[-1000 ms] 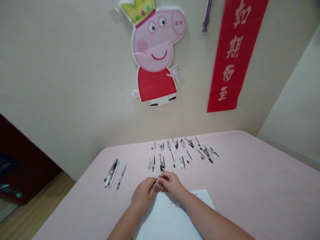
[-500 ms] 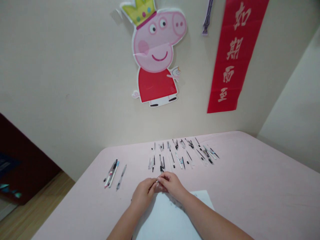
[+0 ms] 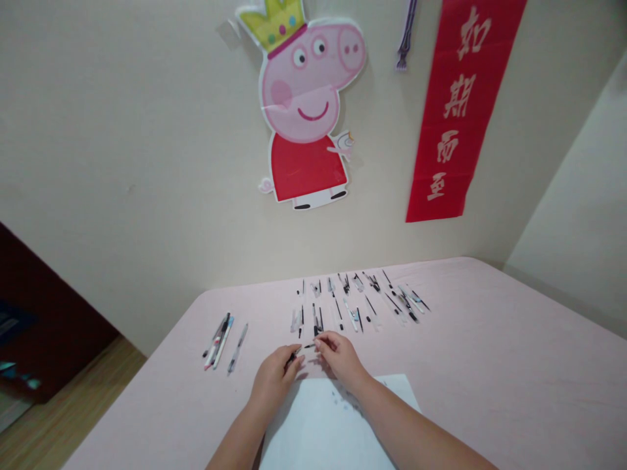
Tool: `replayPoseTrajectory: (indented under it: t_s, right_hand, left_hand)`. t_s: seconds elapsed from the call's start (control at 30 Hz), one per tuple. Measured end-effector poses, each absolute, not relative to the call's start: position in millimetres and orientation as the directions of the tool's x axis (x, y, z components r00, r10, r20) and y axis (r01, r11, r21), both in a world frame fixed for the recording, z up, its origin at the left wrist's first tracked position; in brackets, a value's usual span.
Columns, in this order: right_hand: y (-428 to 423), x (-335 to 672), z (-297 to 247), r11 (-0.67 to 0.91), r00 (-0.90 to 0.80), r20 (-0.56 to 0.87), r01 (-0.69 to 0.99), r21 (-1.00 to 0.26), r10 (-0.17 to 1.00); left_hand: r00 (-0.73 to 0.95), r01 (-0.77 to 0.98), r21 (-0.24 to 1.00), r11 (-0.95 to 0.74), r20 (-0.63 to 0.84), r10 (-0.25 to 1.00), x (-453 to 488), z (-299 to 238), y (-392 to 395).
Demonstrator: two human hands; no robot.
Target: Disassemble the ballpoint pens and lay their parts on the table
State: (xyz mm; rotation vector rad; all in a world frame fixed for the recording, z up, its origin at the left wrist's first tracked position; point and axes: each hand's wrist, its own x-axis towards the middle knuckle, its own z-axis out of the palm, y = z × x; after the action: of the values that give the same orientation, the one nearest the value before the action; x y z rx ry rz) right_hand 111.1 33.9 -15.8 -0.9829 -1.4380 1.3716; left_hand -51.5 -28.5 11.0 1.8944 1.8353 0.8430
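Pink table (image 3: 490, 365), pale wall (image 3: 161, 163) behind — hands (image 3: 274, 377) (image 3: 341, 357), just apart, each pinch a slim pen part (image 3: 309, 346).

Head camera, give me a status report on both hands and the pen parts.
Left hand holding a dark pen part. Right hand pinching a slim pen piece, tip toward it. Nothing seen between them; white sheet nearer the wearer.

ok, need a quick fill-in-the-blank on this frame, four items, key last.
The bare hand nearer the cluster of slim plastic pens pinches a slender dark piece; it's the person's ____ hand.
The flat white sheet lies on a round-cornered table whose top is pale ____.
The flat cartoon pig cutout wears a ____ dress.
The long red banner with pale characters hangs on the ____.
Missing words: left; pink; red; wall.
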Motion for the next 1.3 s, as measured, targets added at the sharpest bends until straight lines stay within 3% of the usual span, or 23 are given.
replayPoseTrajectory:
  t_s: [0.2,0.33,0.67,0.87,1.13,1.3]
  right_hand:
    - [30.6,114.1,-17.3,0.324,-0.284,0.23,0.351,-0.878,0.931]
    - [27.1,115.7,-17.0,0.427,-0.315,0.306,0.464,-0.776,0.899]
    - [26.8,116.6,-15.1,0.504,-0.315,0.397,0.446,-0.74,0.862]
    - [23.1,117.4,-6.1,0.529,-0.364,0.403,0.381,-0.758,0.84]
    - [21.1,113.9,-7.2,0.583,-0.479,0.398,0.338,-0.739,0.782]
    - [21.0,113.1,-7.1,0.575,-0.456,0.423,0.272,-0.771,0.783]
  left_hand:
    - [-0.06,0.8,0.597,-0.06,0.18,0.982,-55.5,7.1,-28.2]
    - [-0.045,0.831,0.553,-0.064,0.181,0.983,-53.9,10.0,-28.6]
    - [-0.05,0.842,0.538,-0.037,0.146,0.988,-50.6,8.4,-28.0]
    - [0.029,0.793,0.603,-0.092,0.113,0.993,-44.8,6.7,-30.3]
    - [0.135,0.782,0.595,-0.186,0.13,0.982,-42.1,7.9,-33.8]
    - [0.174,0.786,0.573,-0.23,0.153,0.973,-43.1,17.8,-33.3]
